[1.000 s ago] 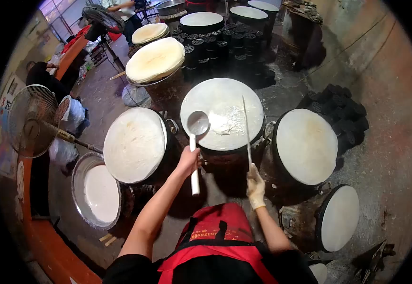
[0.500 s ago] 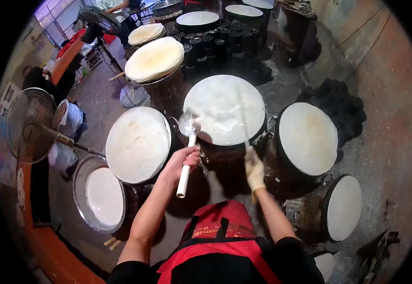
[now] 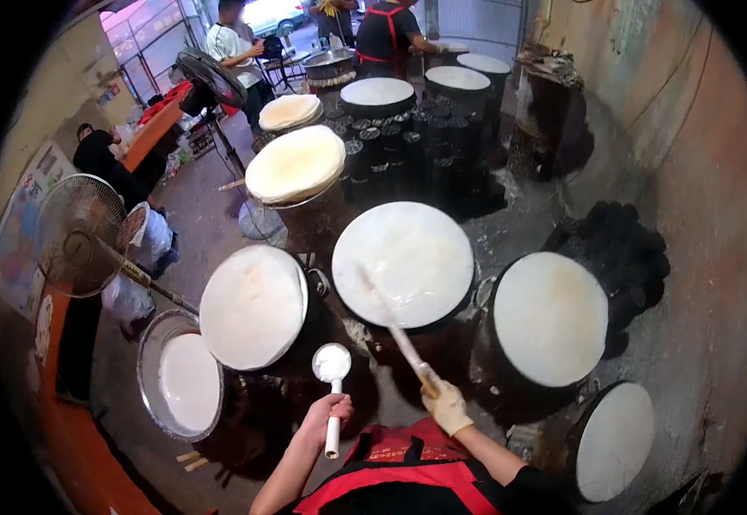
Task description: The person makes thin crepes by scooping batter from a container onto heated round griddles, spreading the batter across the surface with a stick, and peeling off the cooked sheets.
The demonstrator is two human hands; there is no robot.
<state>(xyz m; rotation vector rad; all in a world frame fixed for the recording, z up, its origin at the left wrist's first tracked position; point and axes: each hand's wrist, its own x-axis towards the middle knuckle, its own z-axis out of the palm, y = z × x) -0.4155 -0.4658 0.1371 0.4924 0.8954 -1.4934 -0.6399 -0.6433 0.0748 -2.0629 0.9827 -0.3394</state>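
My left hand [image 3: 329, 415] is wrapped round the white handle of a ladle [image 3: 332, 363], whose bowl is coated with or holds white batter. The ladle hangs in front of the middle griddle, apart from it. My right hand [image 3: 447, 407], in a pale glove, grips a long flat spatula [image 3: 402, 340]. Its blurred far end lies over the wet white batter sheet [image 3: 408, 249] on the round middle griddle. To the left is a griddle with a pale round flatbread [image 3: 251, 307], and to the right another white round sheet [image 3: 551, 319].
A metal basin [image 3: 144, 371] of white batter stands at lower left. Stacked flatbreads [image 3: 296, 163] sit on a drum behind. Black coal briquettes [image 3: 416, 154] stand beyond the middle griddle, with more at right. A fan [image 3: 80, 236] is at left. Several people are in the background.
The view has tilted up, showing more background people. My left hand has drawn the ladle back from the middle griddle's edge. In my right hand, the spatula has swung left across the batter.
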